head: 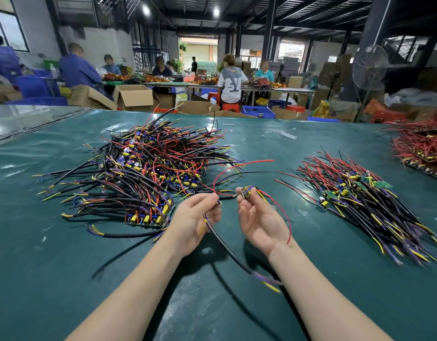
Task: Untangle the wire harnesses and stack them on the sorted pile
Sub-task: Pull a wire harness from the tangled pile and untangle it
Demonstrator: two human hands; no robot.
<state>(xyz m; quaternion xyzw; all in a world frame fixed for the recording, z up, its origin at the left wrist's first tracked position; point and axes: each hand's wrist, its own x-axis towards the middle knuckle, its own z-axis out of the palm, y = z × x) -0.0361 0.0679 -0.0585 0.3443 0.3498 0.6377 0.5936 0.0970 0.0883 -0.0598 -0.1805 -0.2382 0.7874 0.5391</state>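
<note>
I see my left hand pinching the black cable of one wire harness at the fingertips. My right hand, palm up, grips its small circuit board. A thin red wire arcs up between the hands, and the cable's purple and yellow ends hang blurred below my wrists. The tangled heap lies to my left on the green table and the sorted pile to my right, well apart. A red-wired heap sits at the far right edge.
</note>
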